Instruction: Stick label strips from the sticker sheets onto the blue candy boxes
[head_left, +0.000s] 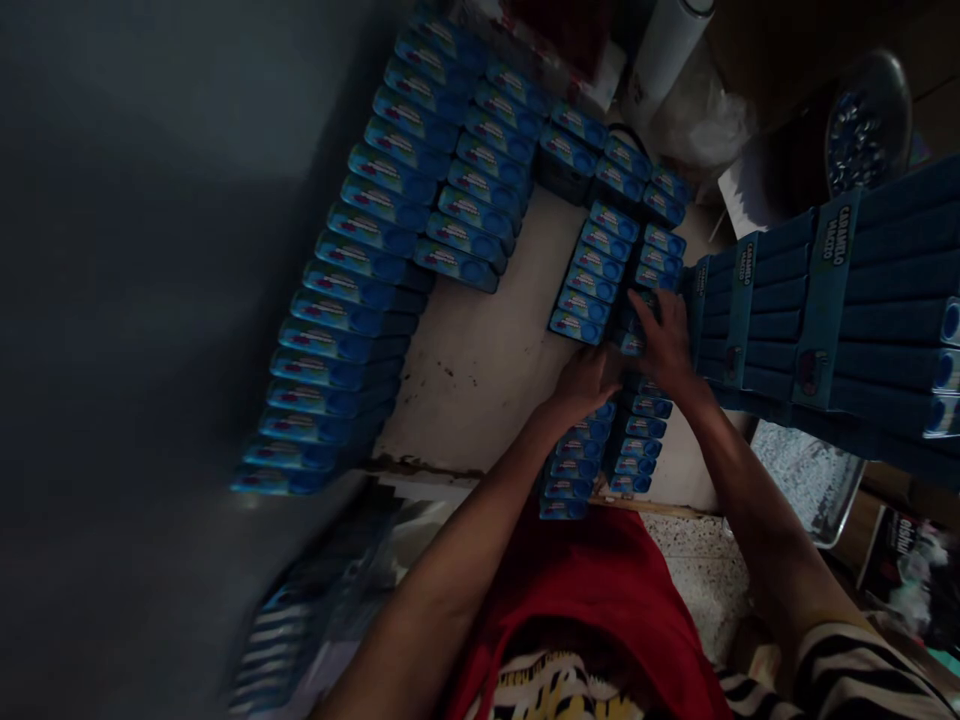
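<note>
Two columns of small blue boxes (576,465) run between my forearms and up under both hands, and what matters is how they lie to my fingers. With twelve o'clock straight ahead, the columns run from about one o'clock down toward seven, while each box has its long axis crosswise, nearer nine to three and tipped a little toward ten and four in the far part. My right hand (664,340) is over the right-hand column, its fingers pointing to about eleven; thumb and fingers are spread fairly wide across the boxes there, but I cannot tell whether they grip one. My left hand (589,382) sits just beside it, at about eight o'clock from it, low over the left-hand column where the far and near parts meet. Its fingers are drawn in narrow and blurred, and I cannot tell what they hold. So the left hand is nearer the left column and the right hand nearer the right, with only a narrow strip between. Past a bare stretch of white tabletop (465,370), longer rows of the same boxes (360,255) stand from nine to eleven o'clock. Close at three o'clock, a big stack of blue cartons (772,310) rises beside my right wrist, with a metal tray (810,480) at about four.
</note>
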